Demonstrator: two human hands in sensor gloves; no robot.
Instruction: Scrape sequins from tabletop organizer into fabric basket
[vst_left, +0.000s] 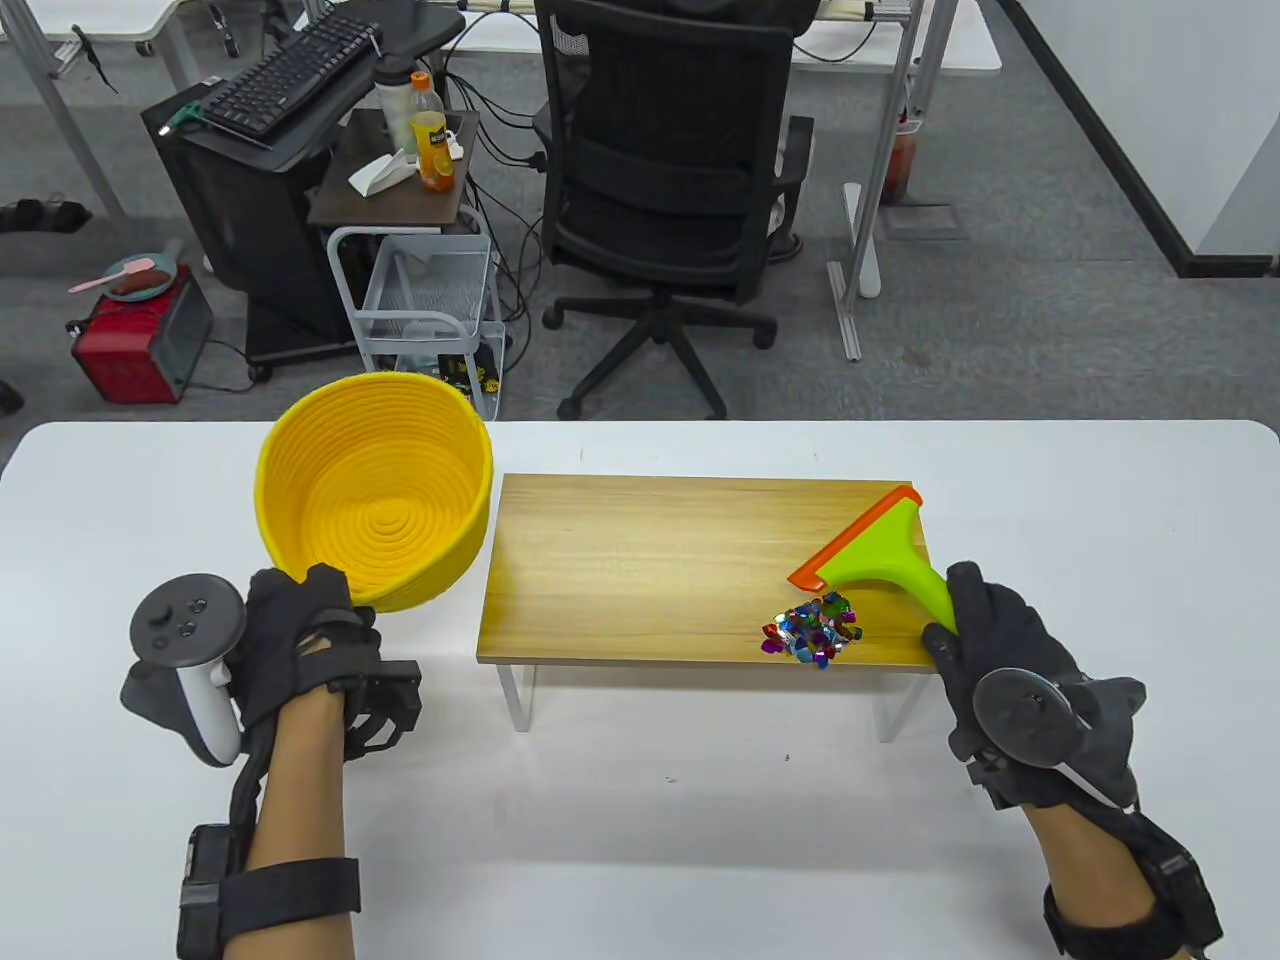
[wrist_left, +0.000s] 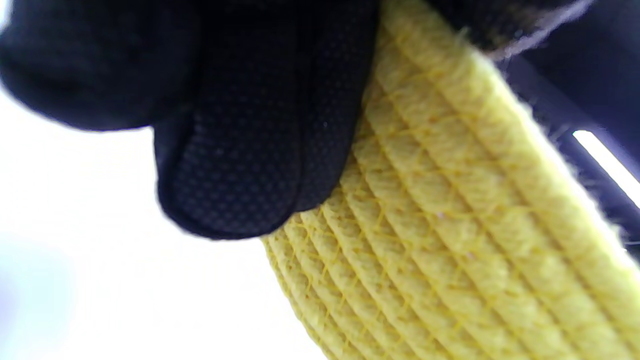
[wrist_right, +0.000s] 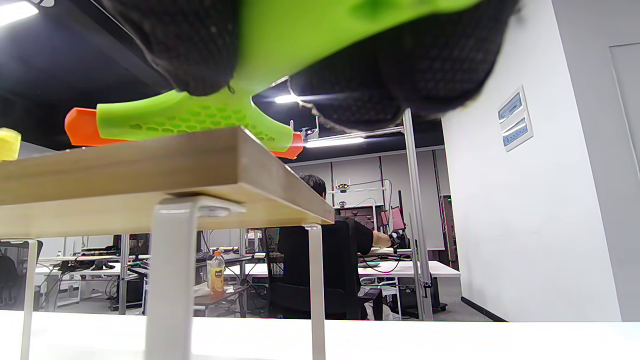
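Right hand (vst_left: 1000, 640) grips the green handle of the squeegee (vst_left: 875, 548); its orange blade lies on the wooden organizer (vst_left: 640, 560), just beyond the sequins (vst_left: 812, 630). Left hand (vst_left: 300, 640) holds the yellow rope basket (vst_left: 375, 490) by its near rim, well left of the pile. Sweep must run leftward.

Scraper (vst_left: 880, 555) handle end hidden in right hand (vst_left: 1000, 650); sequins (vst_left: 812, 628) unseen in wrist views.

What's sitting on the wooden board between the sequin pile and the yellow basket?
Nothing visible: the organizer top is bare from the sequins leftward to the edge beside the basket, which the left hand holds.
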